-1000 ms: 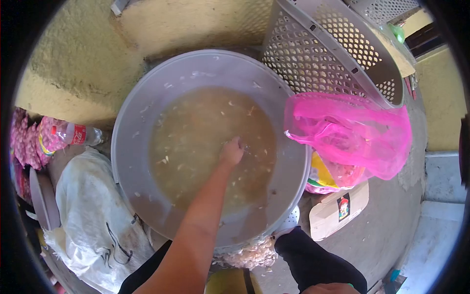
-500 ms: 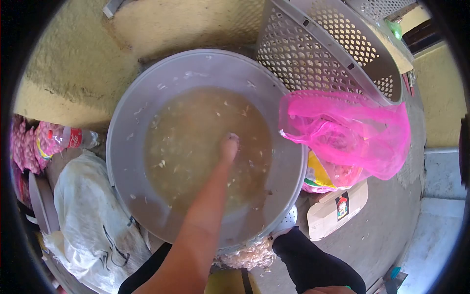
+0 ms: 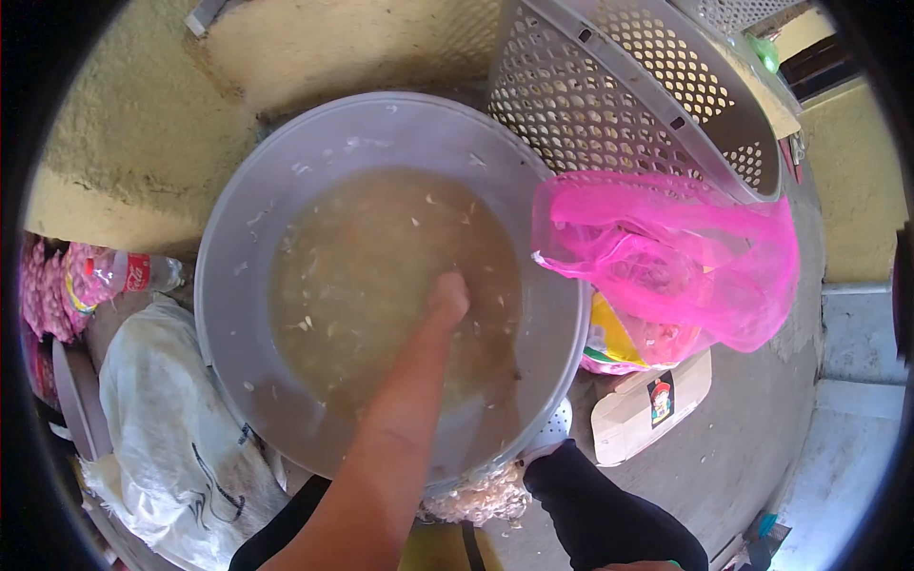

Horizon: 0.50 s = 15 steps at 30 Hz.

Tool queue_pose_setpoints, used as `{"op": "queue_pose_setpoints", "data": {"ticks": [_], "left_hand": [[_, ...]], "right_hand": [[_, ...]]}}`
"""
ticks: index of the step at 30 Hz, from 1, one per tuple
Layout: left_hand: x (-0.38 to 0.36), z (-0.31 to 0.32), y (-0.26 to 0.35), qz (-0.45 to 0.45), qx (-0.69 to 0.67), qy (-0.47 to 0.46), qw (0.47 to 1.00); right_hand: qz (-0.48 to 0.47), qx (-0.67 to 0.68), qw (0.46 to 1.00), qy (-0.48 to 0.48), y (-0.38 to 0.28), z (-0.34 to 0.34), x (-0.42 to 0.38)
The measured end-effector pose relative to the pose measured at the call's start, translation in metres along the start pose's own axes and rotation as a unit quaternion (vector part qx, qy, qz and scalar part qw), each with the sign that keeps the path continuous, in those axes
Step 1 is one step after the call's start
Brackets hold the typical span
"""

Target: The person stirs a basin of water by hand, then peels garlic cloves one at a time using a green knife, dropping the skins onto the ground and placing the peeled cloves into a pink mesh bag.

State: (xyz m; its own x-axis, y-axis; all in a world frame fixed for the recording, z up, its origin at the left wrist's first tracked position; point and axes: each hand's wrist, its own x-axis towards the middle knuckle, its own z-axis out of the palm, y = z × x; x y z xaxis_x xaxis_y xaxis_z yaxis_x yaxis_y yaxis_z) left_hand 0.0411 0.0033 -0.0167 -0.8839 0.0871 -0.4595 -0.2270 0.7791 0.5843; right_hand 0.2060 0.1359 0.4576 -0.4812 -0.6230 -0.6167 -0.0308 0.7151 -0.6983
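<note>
A large grey plastic tub (image 3: 243,352) stands in front of me, holding murky brown water (image 3: 362,247). Pale flakes like garlic skins (image 3: 305,324) float on the water, and some stick to the inner wall. My left hand (image 3: 451,293) reaches into the water right of the tub's middle; its fingers are under the surface, so whether they hold anything is hidden. Of my right arm only a sliver of skin (image 3: 638,566) shows at the bottom edge, by my right knee, and its fingers are out of sight.
A perforated grey basket (image 3: 590,105) leans behind the tub. Pink mesh bag (image 3: 666,257) and cardboard piece (image 3: 652,409) lie right. To the left are a white sack (image 3: 171,428), cola bottle (image 3: 138,272) and bulbs in mesh (image 3: 43,285). Pale peelings (image 3: 481,495) lie below the tub.
My left hand has shifted slightly down within the water, and its fingers have sunk from view. The floating flakes have drifted. The whole view has moved a little.
</note>
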Motion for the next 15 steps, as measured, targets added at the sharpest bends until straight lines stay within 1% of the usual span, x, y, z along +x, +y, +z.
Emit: {"op": "queue_pose_setpoints", "data": {"ticks": [2, 5, 8, 11, 14, 15], "left_hand": [[0.006, 0.015, -0.007, 0.031, 0.000, 0.020, 0.999], [0.001, 0.007, 0.012, 0.016, -0.045, 0.028, 0.998], [-0.008, -0.008, 0.031, 0.034, -0.056, -0.047, 0.997], [0.009, 0.035, 0.009, 0.091, -0.092, -0.038, 0.991], [0.011, 0.048, 0.012, 0.079, 0.003, -0.062, 0.995], [0.009, 0.046, 0.015, 0.098, 0.040, -0.071, 0.992]], "right_hand": [[-0.001, 0.001, 1.000, 0.000, 0.001, -0.001, 0.000], [0.000, 0.004, 1.000, -0.001, 0.003, -0.002, -0.001], [-0.002, 0.008, 1.000, -0.002, 0.004, -0.003, -0.002], [-0.002, 0.010, 1.000, -0.002, 0.005, -0.004, -0.003], [-0.004, 0.014, 1.000, -0.001, 0.006, -0.005, -0.003], [-0.005, 0.014, 1.000, -0.002, 0.007, -0.006, -0.003]]}}
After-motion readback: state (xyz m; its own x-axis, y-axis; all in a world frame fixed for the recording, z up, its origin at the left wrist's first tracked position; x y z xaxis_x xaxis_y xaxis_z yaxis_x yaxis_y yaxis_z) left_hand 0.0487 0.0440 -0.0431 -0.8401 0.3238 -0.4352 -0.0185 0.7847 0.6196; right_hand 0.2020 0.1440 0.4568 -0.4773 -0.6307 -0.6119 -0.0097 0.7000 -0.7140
